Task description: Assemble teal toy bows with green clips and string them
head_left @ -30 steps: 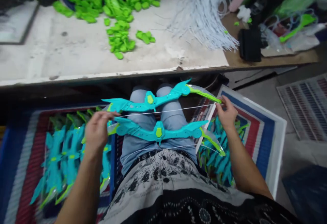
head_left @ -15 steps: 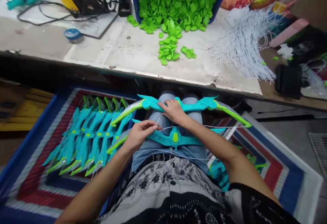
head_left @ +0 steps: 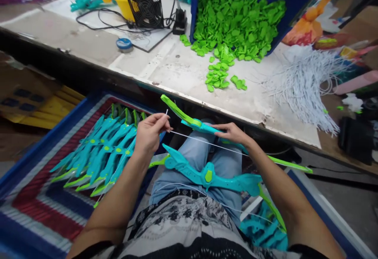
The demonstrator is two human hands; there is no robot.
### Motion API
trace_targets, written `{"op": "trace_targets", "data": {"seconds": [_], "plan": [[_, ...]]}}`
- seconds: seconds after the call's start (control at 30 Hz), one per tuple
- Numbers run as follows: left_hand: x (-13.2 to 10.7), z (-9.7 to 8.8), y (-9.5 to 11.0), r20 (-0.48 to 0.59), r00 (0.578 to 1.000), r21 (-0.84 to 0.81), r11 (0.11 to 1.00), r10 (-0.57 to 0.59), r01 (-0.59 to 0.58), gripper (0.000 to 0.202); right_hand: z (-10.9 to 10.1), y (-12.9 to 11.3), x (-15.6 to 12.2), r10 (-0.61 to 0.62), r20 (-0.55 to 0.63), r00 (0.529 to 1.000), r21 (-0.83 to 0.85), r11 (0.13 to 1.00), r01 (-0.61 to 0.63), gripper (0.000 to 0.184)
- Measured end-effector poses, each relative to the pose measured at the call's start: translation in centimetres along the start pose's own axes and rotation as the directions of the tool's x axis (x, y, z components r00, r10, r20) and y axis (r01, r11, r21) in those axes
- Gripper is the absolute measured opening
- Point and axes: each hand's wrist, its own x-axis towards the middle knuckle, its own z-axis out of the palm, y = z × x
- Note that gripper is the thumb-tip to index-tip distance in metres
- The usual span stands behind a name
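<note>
My right hand [head_left: 232,133] grips the teal middle of a toy bow [head_left: 205,127], which is tilted with one lime-green limb pointing up to the left. Between the thumb and fingers of my left hand [head_left: 153,131] is the white bowstring [head_left: 195,137]; its loose end sticks up above the fingertips. The string runs rightward under my right forearm, toward the bow's far limb. Across my lap lies a second toy bow [head_left: 189,172], teal with green limbs and a green badge at its centre. My right fingers hide part of the held bow's grip.
A striped, blue-rimmed crate [head_left: 17,145] at left holds several finished-looking bows [head_left: 109,148]. Teal parts [head_left: 262,227] fill part of a crate at right. On the workbench [head_left: 141,68] are a bin of green pieces [head_left: 236,23], a fan [head_left: 146,3] and white strings [head_left: 307,86].
The held bow has turned from level to tilted, its left limb raised. My left hand has moved up with the string end, and my right hand has shifted right along the bow.
</note>
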Motion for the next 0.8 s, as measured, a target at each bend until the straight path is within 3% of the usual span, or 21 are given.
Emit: {"op": "trace_targets", "data": {"seconds": [0.1,0.23,0.5,0.7,0.8], "plan": [[2.3,-0.6,0.7,-0.045,0.997,0.109,0.992,0.069,-0.064,0.018,-0.3,0.1,0.2,-0.005,0.009,1.000,0.015,1.000,0.005,0.044],[4.3,-0.8,1.0,0.011,0.994,0.218,0.970,0.112,-0.112,0.014,-0.4,-0.3,0.3,0.002,0.050,0.999,0.009,1.000,-0.003,0.045],[5.8,-1.2,1.4,0.090,0.986,0.316,0.934,0.143,-0.164,0.017,-0.1,-0.5,0.4,0.007,0.025,1.000,0.017,1.000,-0.008,0.045],[5.7,-0.6,1.9,0.092,0.987,0.247,0.957,0.135,-0.154,0.022,0.2,-0.6,0.2,-0.017,-0.011,1.000,-0.025,1.000,0.017,0.044],[5.7,-0.6,2.2,0.112,0.990,0.185,0.977,0.089,-0.109,0.036,0.9,-0.6,-0.5,-0.043,-0.036,0.998,-0.133,0.990,0.038,0.043]]}}
